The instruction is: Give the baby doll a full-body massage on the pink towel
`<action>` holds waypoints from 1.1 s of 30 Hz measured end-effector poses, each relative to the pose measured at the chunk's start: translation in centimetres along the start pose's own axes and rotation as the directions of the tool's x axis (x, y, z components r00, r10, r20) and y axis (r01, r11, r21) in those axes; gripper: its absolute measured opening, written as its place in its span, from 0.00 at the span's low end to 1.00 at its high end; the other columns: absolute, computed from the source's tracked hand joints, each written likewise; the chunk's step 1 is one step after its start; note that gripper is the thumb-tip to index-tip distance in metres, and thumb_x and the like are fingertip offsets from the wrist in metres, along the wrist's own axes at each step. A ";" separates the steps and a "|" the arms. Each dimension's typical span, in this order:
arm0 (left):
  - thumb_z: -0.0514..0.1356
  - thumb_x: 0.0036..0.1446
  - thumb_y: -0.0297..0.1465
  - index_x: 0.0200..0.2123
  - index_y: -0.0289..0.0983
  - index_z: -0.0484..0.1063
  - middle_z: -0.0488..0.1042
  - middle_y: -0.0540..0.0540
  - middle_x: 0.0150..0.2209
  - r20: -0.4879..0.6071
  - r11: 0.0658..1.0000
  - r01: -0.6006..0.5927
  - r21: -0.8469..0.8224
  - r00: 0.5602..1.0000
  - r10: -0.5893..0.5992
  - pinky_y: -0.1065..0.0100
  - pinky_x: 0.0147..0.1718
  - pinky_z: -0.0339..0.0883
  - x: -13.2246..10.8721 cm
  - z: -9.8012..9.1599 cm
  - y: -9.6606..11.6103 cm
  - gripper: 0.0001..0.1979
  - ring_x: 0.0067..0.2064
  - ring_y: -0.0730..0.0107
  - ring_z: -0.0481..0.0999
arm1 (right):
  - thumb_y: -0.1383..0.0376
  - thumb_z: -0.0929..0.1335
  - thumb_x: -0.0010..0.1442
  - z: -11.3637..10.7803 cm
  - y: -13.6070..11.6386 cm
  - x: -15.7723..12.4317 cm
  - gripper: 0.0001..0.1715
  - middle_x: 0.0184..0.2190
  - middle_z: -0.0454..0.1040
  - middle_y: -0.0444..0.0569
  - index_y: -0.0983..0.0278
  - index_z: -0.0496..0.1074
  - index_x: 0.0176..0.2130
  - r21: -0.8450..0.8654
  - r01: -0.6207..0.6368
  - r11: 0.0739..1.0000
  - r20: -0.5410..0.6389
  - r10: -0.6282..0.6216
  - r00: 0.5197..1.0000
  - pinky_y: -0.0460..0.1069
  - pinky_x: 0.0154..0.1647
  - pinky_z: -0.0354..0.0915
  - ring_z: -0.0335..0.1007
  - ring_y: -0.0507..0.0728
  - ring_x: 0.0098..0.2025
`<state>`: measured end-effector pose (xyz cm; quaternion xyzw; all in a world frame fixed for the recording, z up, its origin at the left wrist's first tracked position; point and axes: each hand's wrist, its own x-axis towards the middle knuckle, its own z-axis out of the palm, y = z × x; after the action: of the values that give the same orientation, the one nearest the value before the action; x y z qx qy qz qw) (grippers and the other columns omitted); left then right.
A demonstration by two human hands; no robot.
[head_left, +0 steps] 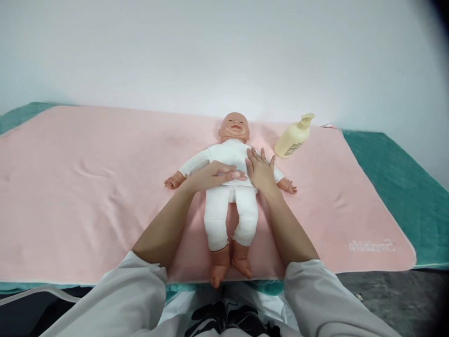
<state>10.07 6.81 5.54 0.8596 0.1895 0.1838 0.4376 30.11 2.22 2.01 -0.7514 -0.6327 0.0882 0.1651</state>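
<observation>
A baby doll with a white cloth body and plastic head, hands and feet lies on its back, head toward the wall. My left hand rests across its lower belly, fingers stretched out toward the right. On the doll's chest, at the right side, my right hand lies flat with its fingers spread. Neither hand grips anything. A pale yellow pump bottle stands on the right by the doll's shoulder, apart from my right hand.
Under the doll a pink mat is spread over a green padded surface. A white wall rises directly behind. Dark grey floor shows at the lower right, beyond the front edge.
</observation>
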 end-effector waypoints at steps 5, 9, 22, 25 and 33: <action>0.50 0.70 0.42 0.51 0.39 0.80 0.78 0.46 0.55 0.177 0.993 -0.114 -0.032 0.977 0.118 0.58 0.73 0.43 0.4 0.3 -0.5 0.22 0.66 0.60 0.68 | 0.58 0.51 0.73 -0.1 -0.1 -0.1 0.33 0.74 0.51 0.49 0.62 0.54 0.72 0.011 0.002 1.000 -0.001 -0.002 1.000 0.77 0.72 0.29 0.35 0.69 0.77; 0.47 0.71 0.41 0.55 0.38 0.77 0.74 0.47 0.60 0.154 0.992 -0.099 0.083 0.984 0.086 0.57 0.74 0.36 0.8 0.4 -1.5 0.23 0.69 0.63 0.62 | 0.58 0.51 0.74 -0.1 -0.2 -0.2 0.32 0.73 0.52 0.50 0.64 0.56 0.71 0.019 0.007 1.000 -0.027 -0.007 1.000 0.75 0.73 0.29 0.35 0.68 0.77; 0.45 0.72 0.42 0.68 0.39 0.62 0.58 0.48 0.70 -0.089 0.887 0.051 0.459 0.996 -0.012 0.52 0.73 0.36 1.1 0.7 -2.7 0.27 0.75 0.62 0.47 | 0.59 0.51 0.73 0.2 0.3 0.2 0.32 0.72 0.56 0.51 0.64 0.61 0.69 0.154 0.044 0.987 -0.194 -0.013 0.981 0.71 0.75 0.35 0.38 0.65 0.77; 0.44 0.72 0.41 0.69 0.39 0.60 0.56 0.47 0.71 -0.223 0.816 0.167 0.553 0.974 -0.047 0.50 0.73 0.38 1.2 1.0 -3.3 0.27 0.74 0.59 0.49 | 0.58 0.51 0.73 0.4 0.4 0.3 0.32 0.72 0.56 0.51 0.64 0.61 0.69 0.175 0.072 0.982 -0.199 -0.036 0.979 0.71 0.75 0.35 0.38 0.65 0.77; 0.40 0.70 0.32 0.69 0.31 0.60 0.60 0.42 0.70 -0.490 0.650 0.473 0.594 0.854 -0.174 0.46 0.72 0.39 1.3 1.4 -3.8 0.29 0.72 0.52 0.56 | 0.53 0.49 0.73 0.6 0.7 0.5 0.35 0.71 0.60 0.50 0.63 0.64 0.67 0.282 0.204 0.938 -0.210 -0.148 0.967 0.70 0.76 0.35 0.36 0.62 0.78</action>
<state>11.20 8.54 1.83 0.8552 0.4811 0.1830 0.0603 30.62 2.64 1.25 -0.6625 -0.6587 0.0980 0.3430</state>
